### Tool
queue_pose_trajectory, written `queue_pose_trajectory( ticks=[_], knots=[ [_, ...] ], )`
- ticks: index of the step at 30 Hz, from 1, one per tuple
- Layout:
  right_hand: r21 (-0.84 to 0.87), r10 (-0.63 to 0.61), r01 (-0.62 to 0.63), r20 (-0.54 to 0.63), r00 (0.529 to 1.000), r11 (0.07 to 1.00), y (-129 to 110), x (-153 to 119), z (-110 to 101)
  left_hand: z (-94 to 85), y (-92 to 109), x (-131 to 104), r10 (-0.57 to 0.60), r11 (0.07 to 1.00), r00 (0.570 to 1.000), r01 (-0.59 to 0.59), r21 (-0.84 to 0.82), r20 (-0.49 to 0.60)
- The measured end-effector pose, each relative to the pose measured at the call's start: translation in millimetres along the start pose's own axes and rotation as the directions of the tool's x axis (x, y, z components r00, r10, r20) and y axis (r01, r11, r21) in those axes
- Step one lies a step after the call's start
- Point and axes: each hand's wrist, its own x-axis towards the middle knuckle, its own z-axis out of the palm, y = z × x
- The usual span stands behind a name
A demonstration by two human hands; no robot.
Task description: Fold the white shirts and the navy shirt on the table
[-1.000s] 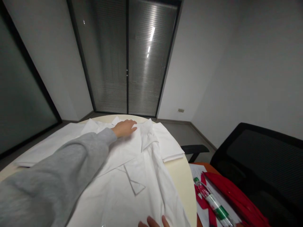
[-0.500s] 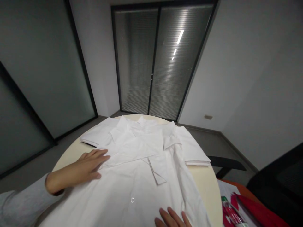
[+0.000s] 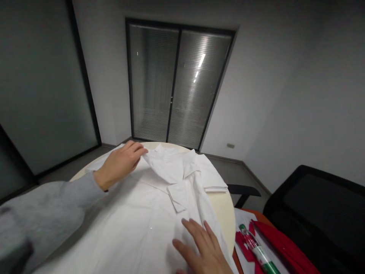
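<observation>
A white shirt (image 3: pixel 128 224) with short sleeves lies spread over a round, cream-coloured table (image 3: pixel 224 217), its collar end at the far side. My left hand (image 3: pixel 122 161) is closed on the left part of the collar (image 3: pixel 162 163), thumb and fingers pinching its edge and lifting it a little. A loose folded tab of white cloth (image 3: pixel 176 198) lies below the collar. Over the lower right of the shirt, my right hand (image 3: pixel 202 247) is open with fingers spread; whether it touches the cloth I cannot tell.
To the right stands a black chair (image 3: pixel 313 213) with an armrest (image 3: pixel 245 190) close to the table. On its orange seat lie papers, red cloth (image 3: pixel 282 243) and a red, white and green tube-shaped package (image 3: pixel 259 251). Glass doors (image 3: pixel 176 83) stand behind the table.
My left hand has moved from lying on the shirt up to the collar and taken hold of it. My right hand has come further into view. The camera view has shifted right.
</observation>
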Motion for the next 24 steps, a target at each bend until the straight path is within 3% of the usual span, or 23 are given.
queue_pose_trajectory(
  ticks=[2, 4, 7, 9, 11, 12, 14, 16, 18, 19, 21, 24],
  knots=[
    [0.111, 0.074, -0.081, 0.063, 0.995, 0.991, 12.5, 37.8, -24.8, -4.1, 26.3, 37.7, 0.114, 0.992, 0.987, -0.119, -0.039, -0.109],
    [0.235, 0.179, -0.195, 0.087, 0.980, 0.952, 28.1, 80.5, -32.3, -5.3, 56.7, 67.6, 0.189, 0.963, 0.960, -0.222, -0.151, -0.204],
    [0.381, 0.319, -0.284, -0.031, 0.947, 0.880, 60.2, 134.6, -9.7, -5.4, 95.7, 90.5, 0.264, 0.849, 0.915, -0.370, -0.378, -0.304],
    [0.460, 0.407, -0.329, -0.078, 0.910, 0.825, 86.0, 153.6, 15.0, -2.0, 109.7, 89.3, 0.270, 0.760, 0.899, -0.419, -0.498, -0.344],
    [0.470, 0.488, -0.402, -0.071, 0.870, 0.786, 112.6, 156.5, 35.9, 8.5, 113.6, 76.2, 0.111, 0.745, 0.930, -0.311, -0.590, -0.350],
    [0.454, 0.527, -0.446, -0.063, 0.847, 0.771, 125.9, 153.1, 43.3, 17.1, 113.3, 66.1, -0.027, 0.747, 0.951, -0.185, -0.639, -0.308],
    [0.404, 0.602, -0.530, -0.067, 0.796, 0.746, 152.1, 140.7, 51.5, 39.6, 112.2, 41.8, -0.262, 0.695, 0.960, 0.118, -0.709, -0.097],
    [0.360, 0.659, -0.593, -0.086, 0.747, 0.720, 178.1, 126.8, 53.2, 65.6, 114.6, 16.6, -0.260, 0.642, 0.935, 0.353, -0.680, 0.241],
    [0.313, 0.694, -0.639, -0.104, 0.713, 0.703, 203.8, 116.2, 50.3, 90.4, 121.4, -3.8, -0.135, 0.683, 0.849, 0.453, -0.573, 0.511],
    [0.287, 0.703, -0.655, -0.110, 0.703, 0.699, 216.3, 112.7, 47.5, 101.4, 125.1, -10.7, -0.097, 0.719, 0.814, 0.456, -0.525, 0.573],
    [0.229, 0.709, -0.676, -0.119, 0.695, 0.701, 240.0, 109.2, 38.9, 119.2, 128.4, -16.3, -0.065, 0.758, 0.789, 0.437, -0.484, 0.611],
    [0.120, 0.696, -0.686, -0.116, 0.709, 0.718, 270.0, 111.7, 20.4, 132.6, 111.4, -5.4, -0.073, 0.693, 0.826, 0.445, -0.568, 0.558]
  ],
)
